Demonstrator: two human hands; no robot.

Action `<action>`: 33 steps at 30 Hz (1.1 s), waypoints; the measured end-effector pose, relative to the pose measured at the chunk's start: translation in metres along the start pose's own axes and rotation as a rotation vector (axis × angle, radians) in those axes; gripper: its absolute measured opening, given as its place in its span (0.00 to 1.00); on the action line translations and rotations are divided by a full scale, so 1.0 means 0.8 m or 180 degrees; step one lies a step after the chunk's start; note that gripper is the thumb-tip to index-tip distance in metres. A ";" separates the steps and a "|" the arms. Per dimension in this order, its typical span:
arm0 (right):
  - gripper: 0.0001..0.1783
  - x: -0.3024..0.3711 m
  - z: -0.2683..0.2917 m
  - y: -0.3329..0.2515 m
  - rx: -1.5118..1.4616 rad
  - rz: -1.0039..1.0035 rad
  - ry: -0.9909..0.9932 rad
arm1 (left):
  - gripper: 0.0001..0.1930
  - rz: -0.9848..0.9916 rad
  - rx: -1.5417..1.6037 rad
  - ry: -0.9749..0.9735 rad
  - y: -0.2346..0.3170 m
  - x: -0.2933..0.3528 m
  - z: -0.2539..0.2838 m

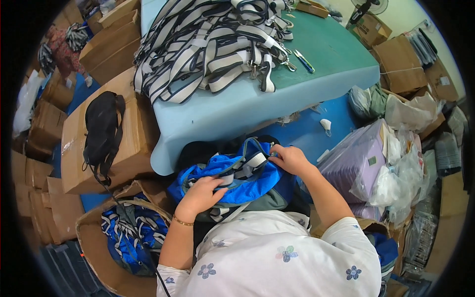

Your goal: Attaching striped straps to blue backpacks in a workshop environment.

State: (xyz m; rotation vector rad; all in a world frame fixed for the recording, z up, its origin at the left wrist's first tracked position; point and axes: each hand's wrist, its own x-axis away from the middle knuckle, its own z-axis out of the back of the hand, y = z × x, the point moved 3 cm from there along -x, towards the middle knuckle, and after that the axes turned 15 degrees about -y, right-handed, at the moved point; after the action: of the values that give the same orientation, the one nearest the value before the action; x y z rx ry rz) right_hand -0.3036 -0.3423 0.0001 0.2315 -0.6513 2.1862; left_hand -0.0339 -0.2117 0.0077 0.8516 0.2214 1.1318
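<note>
A blue bag with grey trim (264, 186) lies in my lap, its opening turned upward. Inside the opening shows a folded black-and-white strap (253, 166). My right hand (288, 159) is closed, thumb and fingers pinching the bag's rim on the right side. On the left side of the opening rests my left hand (200, 194), fingers stretched over the blue fabric and thumb apart, close to a pale strip (226, 180). The underside of the bag is hidden.
Ahead stands a table with a green and light-blue cover (326, 74), bearing heaped striped straps (208, 54) and small snips (304, 62). A black pouch (101, 128) sits on a carton at left. Below it, an open carton (91, 230) holds blue bags. Plastic-wrapped purple stacks (354, 163) stand right.
</note>
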 end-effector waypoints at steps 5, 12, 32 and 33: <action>0.17 0.007 -0.011 0.011 0.0268 -0.0221 -0.0307 | 0.28 0.0855 -0.0625 0.0250 -0.004 -0.010 -0.005; 0.11 -0.010 -0.025 0.016 0.0980 0.0635 0.0497 | 0.08 -0.0536 -0.1196 -0.0555 -0.002 -0.069 -0.066; 0.15 0.086 0.149 -0.092 -0.0627 0.1057 0.0612 | 0.34 -0.0781 0.0346 0.0765 0.134 0.013 0.059; 0.15 0.094 0.157 -0.110 -0.0621 0.1318 0.0718 | 0.38 -0.0792 0.0205 0.0859 0.148 0.007 0.050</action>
State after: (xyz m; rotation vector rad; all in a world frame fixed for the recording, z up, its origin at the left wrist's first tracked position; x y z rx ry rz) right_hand -0.2919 -0.3118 0.1676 -0.2729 -0.8330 2.4683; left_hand -0.0924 -0.2080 0.1185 0.7035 0.5745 1.0064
